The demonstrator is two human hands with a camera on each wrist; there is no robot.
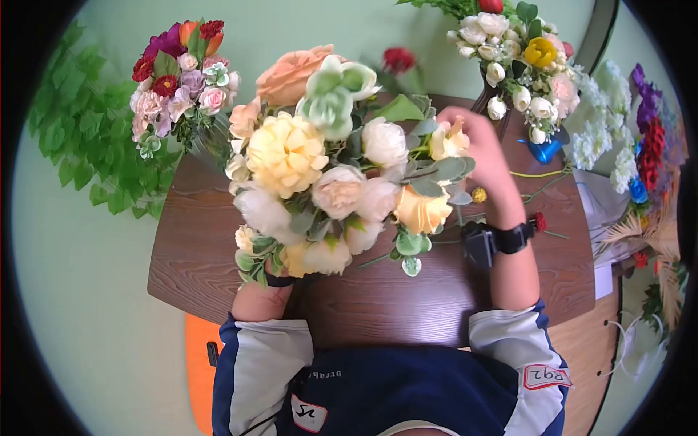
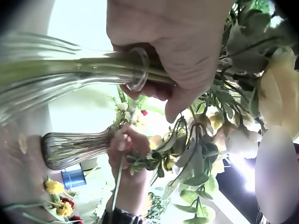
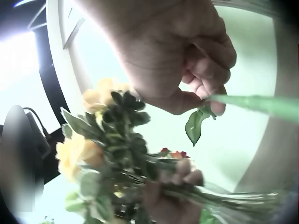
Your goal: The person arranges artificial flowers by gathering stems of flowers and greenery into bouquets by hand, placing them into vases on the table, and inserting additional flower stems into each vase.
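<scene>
In the head view a large bouquet of cream, peach and white flowers hides most of the left hand. The left wrist view shows the left hand gripping the stems at the neck of a clear glass vase. Beside the bouquet, the right hand is raised, its fingertips partly behind a cream bloom. Thumb and fingers of the right hand pinch a green stem with a leaf. A blurred red flower stands behind the bouquet; whether it belongs to that stem, I cannot tell.
Mixed flowers stand at the back left of the wooden table, white and yellow ones at the back right. A blue object, a small yellow flower and a red one lie on the right. More flowers are beyond the right edge.
</scene>
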